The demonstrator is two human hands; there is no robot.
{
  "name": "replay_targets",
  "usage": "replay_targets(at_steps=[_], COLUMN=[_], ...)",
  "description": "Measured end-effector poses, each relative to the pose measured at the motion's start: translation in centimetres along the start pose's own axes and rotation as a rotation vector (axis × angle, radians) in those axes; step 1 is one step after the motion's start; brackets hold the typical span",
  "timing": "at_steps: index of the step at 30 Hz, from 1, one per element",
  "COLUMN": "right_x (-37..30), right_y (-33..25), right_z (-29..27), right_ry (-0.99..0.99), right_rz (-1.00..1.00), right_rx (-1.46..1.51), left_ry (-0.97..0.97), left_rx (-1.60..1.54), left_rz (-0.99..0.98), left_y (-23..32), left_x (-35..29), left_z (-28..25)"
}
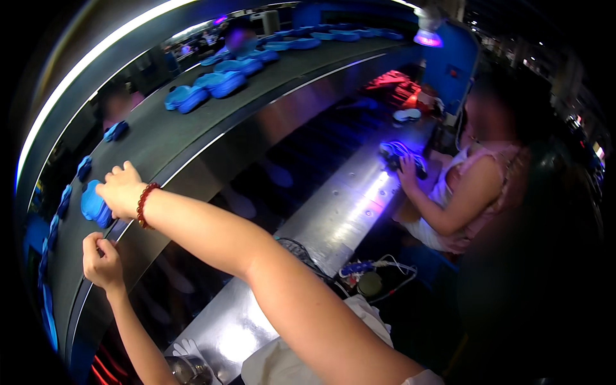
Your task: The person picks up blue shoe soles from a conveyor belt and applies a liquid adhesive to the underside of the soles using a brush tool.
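Note:
My right hand (123, 192), a red bead bracelet (144, 204) at its wrist, reaches over the near edge of the conveyor belt (151, 151). Its fingers are spread beside a pair of blue shoe soles (94, 204) and overlap their right side; whether they touch is hard to tell. Just below, my left hand (102, 264) is closed at the belt's edge with its fingers curled. What it holds, if anything, is hidden. Farther up the belt lie more blue soles (219, 83), some in stacked pairs.
A metal bench (337, 221) runs below the belt, with cables (385, 263) beside it. On the right a seated co-worker (481, 186) handles a dark shoe piece (404, 157) under purple light. A lamp (428, 32) hangs above. More blue soles (48, 321) line the belt's far left side.

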State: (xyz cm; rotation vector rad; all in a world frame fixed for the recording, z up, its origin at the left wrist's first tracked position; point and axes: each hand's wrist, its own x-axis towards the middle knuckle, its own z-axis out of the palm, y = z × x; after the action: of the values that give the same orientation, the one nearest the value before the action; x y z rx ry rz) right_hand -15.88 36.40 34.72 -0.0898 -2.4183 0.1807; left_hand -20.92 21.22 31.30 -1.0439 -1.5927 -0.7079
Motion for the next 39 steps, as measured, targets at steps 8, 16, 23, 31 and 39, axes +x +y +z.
replay_targets(at_steps=[8, 16, 23, 31, 39], right_x=[-9.5, -30.1, -43.2, -48.1, -48.5], right_y=[-3.8, -11.4, -11.6, 0.8, 1.6], right_z=[-2.3, -2.6, 1.5, 3.6, 4.5], right_ry=[0.555, 0.373, -0.206, 0.797, 0.756], right_rz=[0.037, -0.107, 0.468, 1.984, 2.129], right_rx=[0.44, 0.284, 0.807, 1.939, 1.86], left_ry=[-0.076, -0.192, -0.472, -0.342, -0.363], left_rx=[-0.217, -2.154, -2.104, -1.999, -2.083], left_rz=[-0.153, -1.319, -2.293, -2.134, -2.099], left_y=[0.5, 10.8, 14.6, 10.3, 13.3], left_x=[-0.6, -21.2, -32.8, -31.4, -31.5], left_z=[0.5, -9.3, -14.7, -18.7, -18.1])
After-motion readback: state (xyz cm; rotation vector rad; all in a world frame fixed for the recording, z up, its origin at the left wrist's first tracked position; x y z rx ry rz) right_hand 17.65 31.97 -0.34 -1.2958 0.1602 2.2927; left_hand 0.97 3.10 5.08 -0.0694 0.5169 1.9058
